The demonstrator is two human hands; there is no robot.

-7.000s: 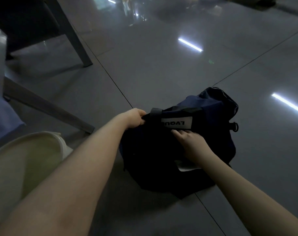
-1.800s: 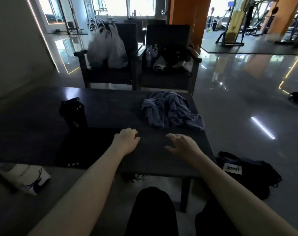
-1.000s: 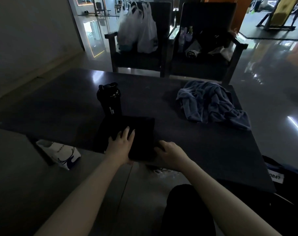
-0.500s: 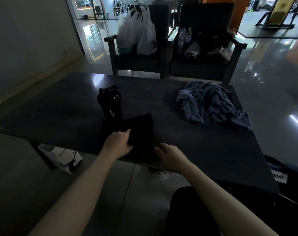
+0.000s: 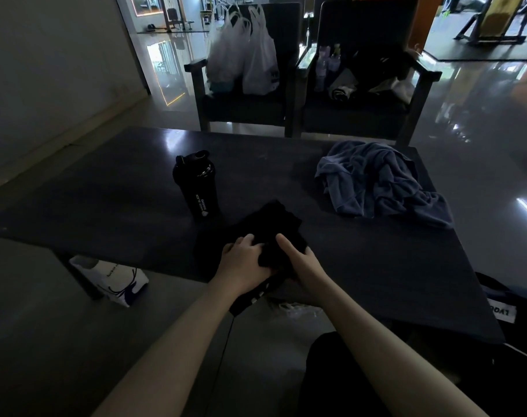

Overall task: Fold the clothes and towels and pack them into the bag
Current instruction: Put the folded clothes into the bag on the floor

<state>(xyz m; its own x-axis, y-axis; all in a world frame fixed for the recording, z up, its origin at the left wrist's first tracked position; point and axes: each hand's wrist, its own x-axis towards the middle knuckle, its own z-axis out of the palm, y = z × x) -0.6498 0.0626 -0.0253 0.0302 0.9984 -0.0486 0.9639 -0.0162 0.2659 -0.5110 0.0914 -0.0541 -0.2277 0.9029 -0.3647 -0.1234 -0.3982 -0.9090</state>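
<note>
Head view, dim light. Both hands are meeting at the near edge of the desk point(image 5: 105, 200) and are holding 1 black garment point(image 5: 275, 225) between them. The left hand point(image 5: 244, 261) is gripping the cloth from the left, its fingers curling over a bunched fold. The right hand point(image 5: 301, 264) is gripping the same fold from the right, its thumb lying straight along the top of the cloth and its other fingers wrapping out of sight beneath.

The garment is resting partly on the desk. Its far part is rising in a loose, rumpled peak just beyond the hands. A narrow strip bearing small pale marks is hanging over the desk edge below the left wrist. The fabric is so dark that its kind is hard to read; it is possibly a shirt or shorts.

A black shaker bottle point(image 5: 197, 185) is standing upright just beyond the garment, to the left. A blue towel point(image 5: 376, 182) is lying crumpled on the far right of the desk, well apart from the hands. The dark bag point(image 5: 501, 310), showing a white label, is sitting on the floor beside the desk's near right corner. A white paper bag point(image 5: 114, 279) is lying under the desk's left edge. The left of 2 armchairs point(image 5: 244, 109) behind the desk is carrying white plastic bags point(image 5: 247, 55).
</note>
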